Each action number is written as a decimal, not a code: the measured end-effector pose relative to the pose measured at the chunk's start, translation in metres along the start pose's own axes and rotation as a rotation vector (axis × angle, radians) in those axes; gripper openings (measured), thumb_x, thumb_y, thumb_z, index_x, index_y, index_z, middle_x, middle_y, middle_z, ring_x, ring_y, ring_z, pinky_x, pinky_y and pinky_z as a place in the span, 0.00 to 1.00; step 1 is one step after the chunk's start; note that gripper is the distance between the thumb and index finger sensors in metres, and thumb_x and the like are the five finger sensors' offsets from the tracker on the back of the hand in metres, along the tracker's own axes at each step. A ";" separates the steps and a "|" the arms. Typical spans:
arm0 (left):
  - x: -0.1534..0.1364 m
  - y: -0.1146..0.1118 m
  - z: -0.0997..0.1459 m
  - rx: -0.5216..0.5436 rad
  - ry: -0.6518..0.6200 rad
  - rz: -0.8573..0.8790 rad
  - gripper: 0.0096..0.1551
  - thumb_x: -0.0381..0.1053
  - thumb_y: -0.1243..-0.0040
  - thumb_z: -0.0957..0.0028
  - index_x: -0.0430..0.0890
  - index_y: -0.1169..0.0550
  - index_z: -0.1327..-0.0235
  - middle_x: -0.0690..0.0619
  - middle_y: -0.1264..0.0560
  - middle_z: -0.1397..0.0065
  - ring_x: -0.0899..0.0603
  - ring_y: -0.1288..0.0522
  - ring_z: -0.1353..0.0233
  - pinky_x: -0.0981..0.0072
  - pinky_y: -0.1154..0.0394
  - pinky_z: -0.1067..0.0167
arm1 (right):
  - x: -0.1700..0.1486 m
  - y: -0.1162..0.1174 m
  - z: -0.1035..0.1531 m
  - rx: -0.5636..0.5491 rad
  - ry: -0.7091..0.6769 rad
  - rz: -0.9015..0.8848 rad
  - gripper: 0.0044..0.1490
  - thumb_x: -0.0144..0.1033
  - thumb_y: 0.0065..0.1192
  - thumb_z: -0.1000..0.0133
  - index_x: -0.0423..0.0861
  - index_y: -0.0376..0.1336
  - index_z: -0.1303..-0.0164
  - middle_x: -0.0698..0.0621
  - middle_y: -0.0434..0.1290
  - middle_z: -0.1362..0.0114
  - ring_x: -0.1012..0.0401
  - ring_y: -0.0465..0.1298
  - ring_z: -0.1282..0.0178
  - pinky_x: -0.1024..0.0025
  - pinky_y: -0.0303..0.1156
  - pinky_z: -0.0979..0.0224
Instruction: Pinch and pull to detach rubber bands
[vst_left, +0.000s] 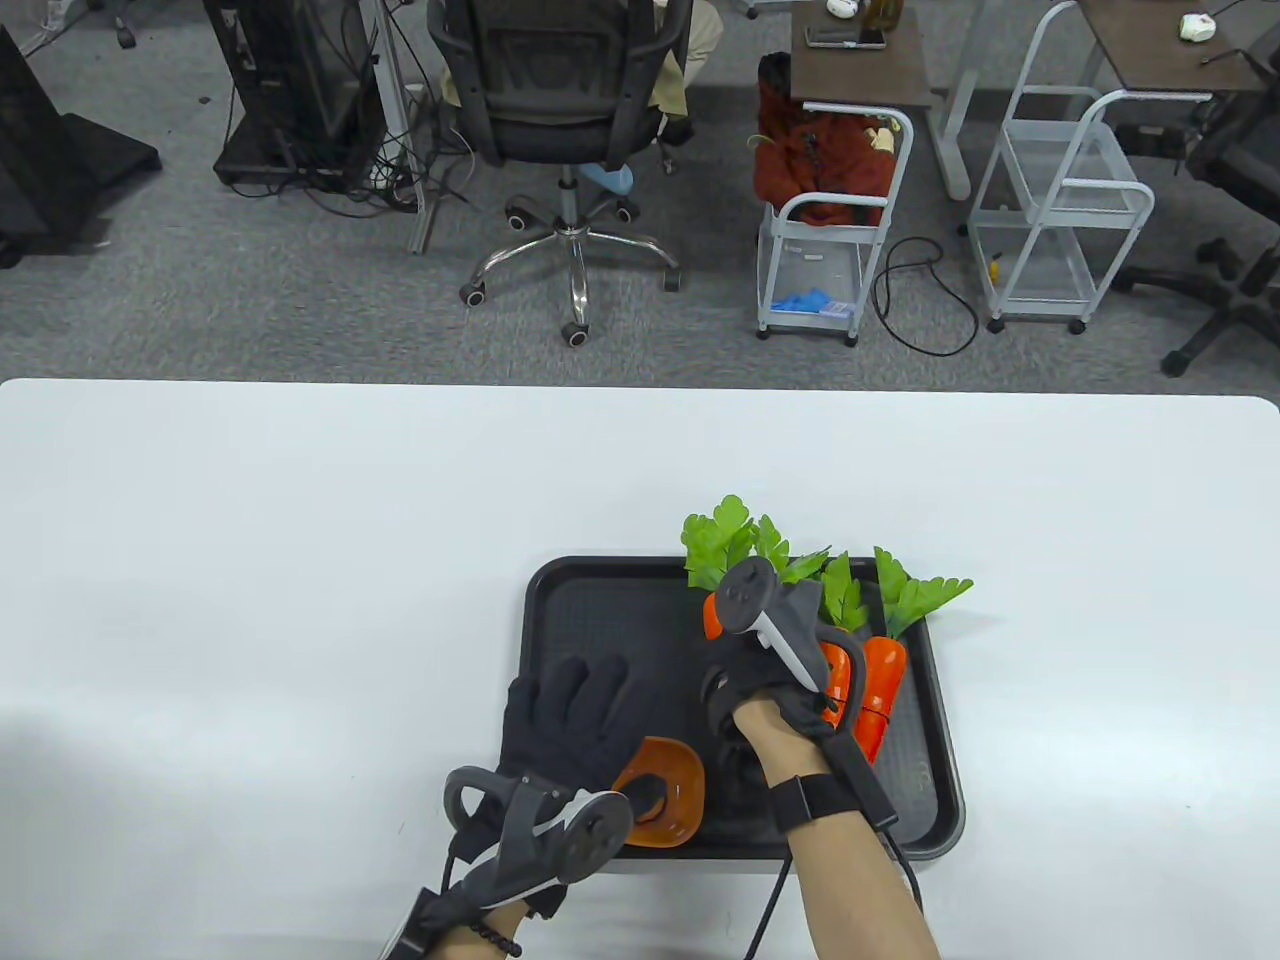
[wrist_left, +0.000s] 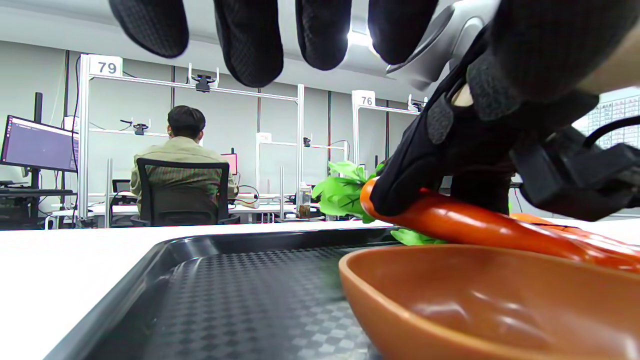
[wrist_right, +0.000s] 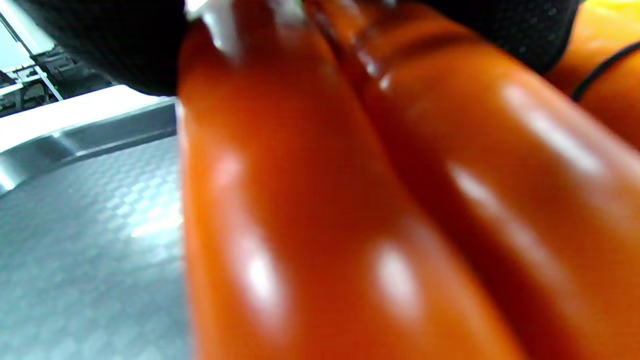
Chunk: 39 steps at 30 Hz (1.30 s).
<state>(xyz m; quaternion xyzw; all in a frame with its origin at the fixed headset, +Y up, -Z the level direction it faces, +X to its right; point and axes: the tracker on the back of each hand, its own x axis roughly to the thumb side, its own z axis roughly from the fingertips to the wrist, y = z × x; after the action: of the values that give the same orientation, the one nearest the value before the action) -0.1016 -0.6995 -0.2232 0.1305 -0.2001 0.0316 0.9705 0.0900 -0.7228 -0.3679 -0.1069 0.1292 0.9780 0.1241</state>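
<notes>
A bunch of orange toy carrots with green leaves lies on the right part of a black tray. A thin black rubber band runs around the carrots; it also shows in the right wrist view. My right hand lies over the bunch and grips the carrots near their tops. My left hand is open with its fingers spread over the tray's left part, holding nothing. In the left wrist view its fingertips hang free above the tray.
An orange bowl sits at the tray's front edge between my hands; it shows close up in the left wrist view. White table lies all around the tray. Office chairs and carts stand beyond the far edge.
</notes>
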 end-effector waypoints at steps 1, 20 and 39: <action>0.000 0.000 0.000 -0.001 0.001 0.004 0.47 0.76 0.46 0.54 0.63 0.38 0.19 0.49 0.41 0.07 0.31 0.34 0.14 0.23 0.37 0.26 | 0.002 0.001 -0.001 0.000 0.003 0.012 0.58 0.60 0.69 0.48 0.46 0.43 0.19 0.30 0.44 0.19 0.24 0.72 0.40 0.38 0.73 0.43; -0.001 0.002 0.002 0.014 -0.001 0.018 0.46 0.75 0.46 0.54 0.63 0.37 0.20 0.50 0.40 0.07 0.31 0.33 0.15 0.25 0.36 0.26 | 0.009 -0.015 0.011 -0.044 0.022 0.202 0.60 0.66 0.67 0.49 0.46 0.44 0.19 0.30 0.47 0.19 0.29 0.76 0.41 0.45 0.78 0.47; -0.001 0.000 0.002 -0.017 0.003 0.028 0.45 0.75 0.46 0.53 0.63 0.36 0.20 0.50 0.38 0.08 0.32 0.32 0.16 0.26 0.35 0.26 | -0.093 -0.009 -0.005 0.060 0.218 0.176 0.62 0.70 0.67 0.51 0.53 0.40 0.18 0.29 0.46 0.19 0.31 0.76 0.40 0.50 0.82 0.51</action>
<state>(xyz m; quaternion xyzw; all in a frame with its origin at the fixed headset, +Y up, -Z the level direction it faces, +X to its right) -0.1028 -0.7000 -0.2218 0.1193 -0.2006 0.0438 0.9714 0.1812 -0.7354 -0.3523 -0.1971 0.1800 0.9634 0.0262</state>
